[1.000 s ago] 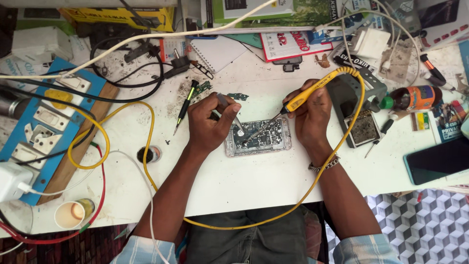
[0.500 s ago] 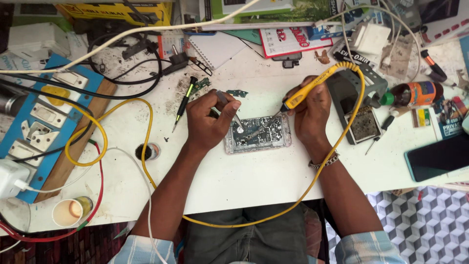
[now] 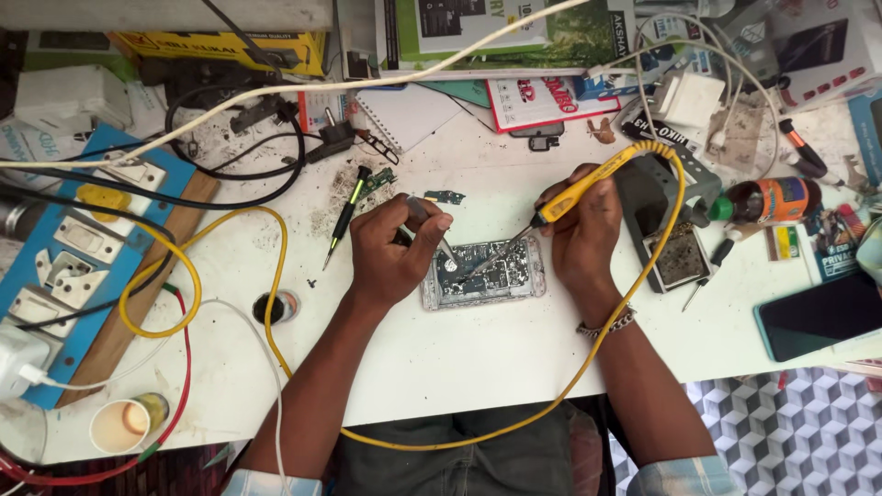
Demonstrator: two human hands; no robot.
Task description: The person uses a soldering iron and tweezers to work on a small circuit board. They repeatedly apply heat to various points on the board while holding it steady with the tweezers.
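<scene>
One opened phone (image 3: 484, 276) under two hands: left (image 3: 390, 253) pinching tweezers (image 3: 430, 231), right (image 3: 581, 230) gripping soldering iron (image 3: 588, 188).

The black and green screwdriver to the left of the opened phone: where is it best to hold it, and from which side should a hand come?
Grip the screwdriver at its thick black-green handle, the upper end near the loose circuit piece. It lies flat, tip pointing down-left, so come from above; the left hand is nearest.

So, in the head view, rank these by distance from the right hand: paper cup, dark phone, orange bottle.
From the right hand:
1. Orange bottle, to its right by the table's edge.
2. Dark phone, lower right.
3. Paper cup, far lower left corner.
</scene>
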